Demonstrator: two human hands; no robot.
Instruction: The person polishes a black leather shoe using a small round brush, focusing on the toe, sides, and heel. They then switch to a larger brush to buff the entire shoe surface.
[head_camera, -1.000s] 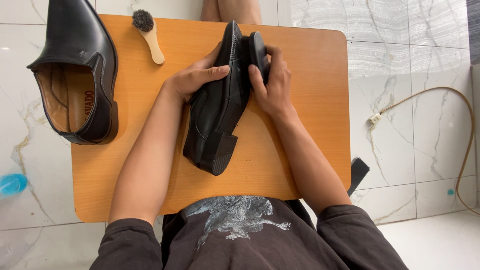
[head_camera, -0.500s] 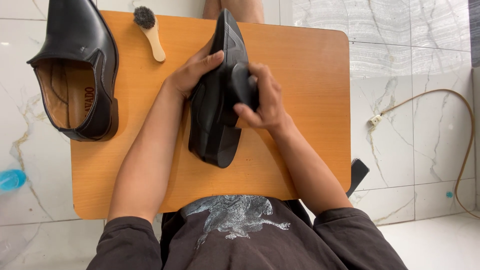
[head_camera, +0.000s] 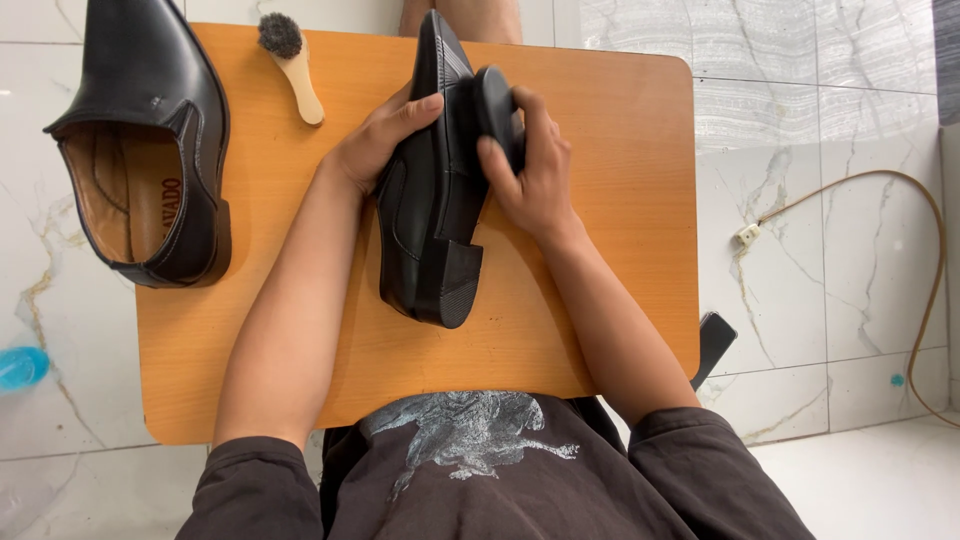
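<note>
At the far left edge of the frame we see a small blue object (head_camera: 20, 366) on the pale marble floor (head_camera: 820, 250), and just right of it, at the upper left, a second black shoe (head_camera: 150, 140) lying with its tan lining open to us, overhanging the left edge of the orange wooden table (head_camera: 620, 300). Near the top of the table, just right of that shoe, lies a small wooden-handled dauber brush (head_camera: 292, 60), touching nothing else. At the centre we find the black shoe (head_camera: 430, 200) tipped on its side, heel toward us and toe toward the top edge. Our left hand (head_camera: 375, 140) grasps it from the left, fingers curled over the upper and thumb laid across the top. Our right hand (head_camera: 535, 175) presses against the shoe's right side, fingers clenched around a black polishing brush (head_camera: 497, 105) set against the leather. Farther right, a beige cable (head_camera: 900, 240) loops across the floor, and a dark flat object (head_camera: 712, 345) pokes out beneath the table's lower right corner.
</note>
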